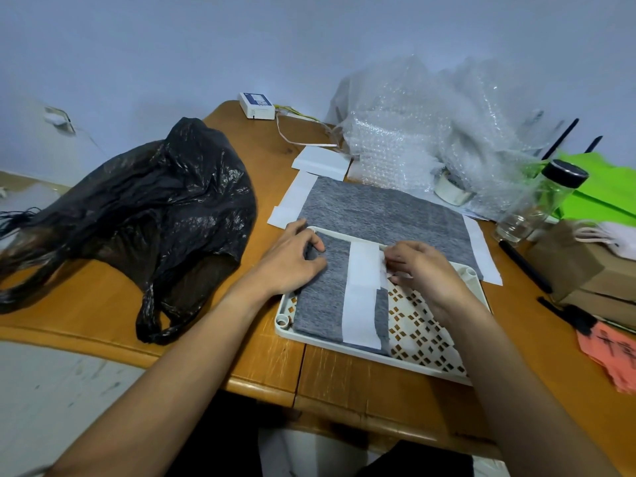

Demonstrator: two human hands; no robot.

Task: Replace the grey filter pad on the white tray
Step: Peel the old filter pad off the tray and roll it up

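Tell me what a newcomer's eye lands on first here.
Both hands meet at the centre over a white tray with a diamond-cut floor: the left hand presses a folded grey filter pad, and the right hand pinches its white strip. A crumpled black plastic bag sprawls left; bubble wrap heaps behind.

Both forearms bare, no sleeves, no rings/watch visible; dark clothing below.

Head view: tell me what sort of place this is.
Probably a home desk used for unpacking and small repairs: a wooden table against a plain wall, loose bubble wrap, cardboard boxes and a black plastic bag.
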